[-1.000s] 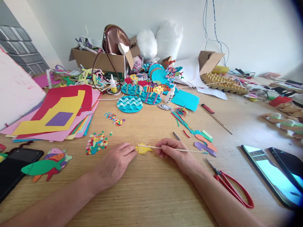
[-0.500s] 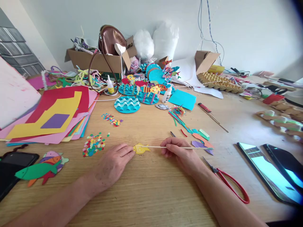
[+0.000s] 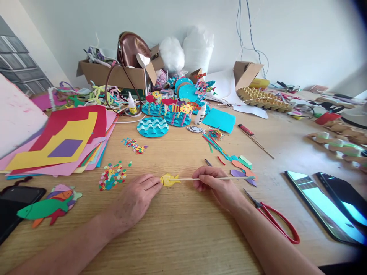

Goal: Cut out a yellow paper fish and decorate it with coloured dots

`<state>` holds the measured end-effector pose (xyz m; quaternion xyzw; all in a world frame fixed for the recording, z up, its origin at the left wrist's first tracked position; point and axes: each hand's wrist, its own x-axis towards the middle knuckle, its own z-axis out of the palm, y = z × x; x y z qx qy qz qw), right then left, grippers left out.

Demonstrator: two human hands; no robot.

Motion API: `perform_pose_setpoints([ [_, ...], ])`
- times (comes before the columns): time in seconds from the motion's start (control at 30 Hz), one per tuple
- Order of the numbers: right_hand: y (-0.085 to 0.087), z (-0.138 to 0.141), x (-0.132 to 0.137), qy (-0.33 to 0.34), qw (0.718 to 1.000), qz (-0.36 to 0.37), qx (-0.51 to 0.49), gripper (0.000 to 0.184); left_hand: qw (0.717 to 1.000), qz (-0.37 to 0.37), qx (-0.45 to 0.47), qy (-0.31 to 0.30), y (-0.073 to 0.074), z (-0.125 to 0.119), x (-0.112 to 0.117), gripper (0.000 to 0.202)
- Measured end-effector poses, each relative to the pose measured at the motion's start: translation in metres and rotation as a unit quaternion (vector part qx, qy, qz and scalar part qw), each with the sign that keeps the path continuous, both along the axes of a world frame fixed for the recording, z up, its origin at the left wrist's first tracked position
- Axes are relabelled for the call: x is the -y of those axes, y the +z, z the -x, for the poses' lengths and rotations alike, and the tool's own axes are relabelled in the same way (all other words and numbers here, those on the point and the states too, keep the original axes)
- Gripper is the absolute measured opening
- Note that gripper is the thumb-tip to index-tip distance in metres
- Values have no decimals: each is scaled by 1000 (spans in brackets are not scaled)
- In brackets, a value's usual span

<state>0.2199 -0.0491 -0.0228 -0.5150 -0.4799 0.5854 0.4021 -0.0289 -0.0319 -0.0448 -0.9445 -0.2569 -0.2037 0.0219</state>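
A small yellow paper fish (image 3: pixel 168 179) lies on the table, its tail pointing right. The fingertips of my left hand (image 3: pixel 142 191) are pressed together on its head end and hold it down. My right hand (image 3: pixel 210 179) pinches a thin pale wooden stick (image 3: pixel 183 179), held almost level. The stick's left tip rests on or just over the fish's body; its other end reaches over purple and orange paper scraps (image 3: pixel 243 169). Red-handled scissors (image 3: pixel 265 208) lie beside my right forearm. Left of my left hand is a spread of coloured paper dots (image 3: pixel 112 173).
Paper fish cut-outs (image 3: pixel 47 208) lie at the left, near coloured paper sheets (image 3: pixel 86 141). Two phones (image 3: pixel 318 206) are at the right. Blue wavy discs (image 3: pixel 152 127), two glue bottles (image 3: pixel 201 114), egg trays (image 3: pixel 258 97) and a cardboard box (image 3: pixel 94 74) stand farther back.
The view has shifted slightly. The stick's tip has moved a little down and left over the fish. My left hand stays on the fish's head.
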Motion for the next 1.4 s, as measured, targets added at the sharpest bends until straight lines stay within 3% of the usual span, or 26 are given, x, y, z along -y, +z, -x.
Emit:
perform_pose_setpoints([
  [0.23,-1,3,1,32,999,5,1,13,1000,5,17,3,-7,1,-1,36],
  [0.47,-1,2,3,33,999,-5,3,12,1000,11,12,-9,3,-1,0,35],
  [0.67,0,4,3,57,998,-4,7,13,1000,15,11,-2,-1,0,0,36],
  [1.4,-3,4,1,42,998,-36,21,14,1000,5,-4,-4,3,-2,0,37],
])
